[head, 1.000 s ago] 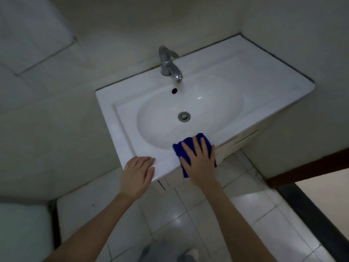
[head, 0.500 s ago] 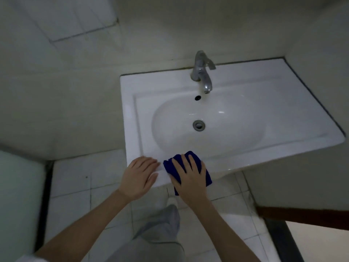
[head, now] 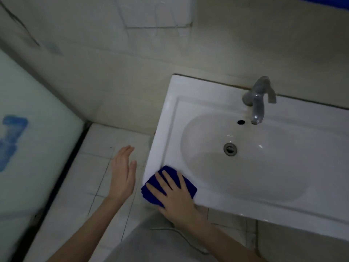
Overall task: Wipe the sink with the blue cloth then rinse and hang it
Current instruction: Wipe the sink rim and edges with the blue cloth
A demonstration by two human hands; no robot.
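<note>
Blue cloth [head: 189, 186] under flat right grip [head: 176, 198]

White sink [head: 207, 97], blue cloth [head: 188, 187] on its front-left corner; faucet [head: 257, 103] at back rim

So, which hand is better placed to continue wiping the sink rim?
The right hand: it presses the blue cloth on the near corner of the sink. The left hand is open, off it.

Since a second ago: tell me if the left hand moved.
Yes. The left hand has come off the sink, leftward, and is now over the floor tiles.
</note>
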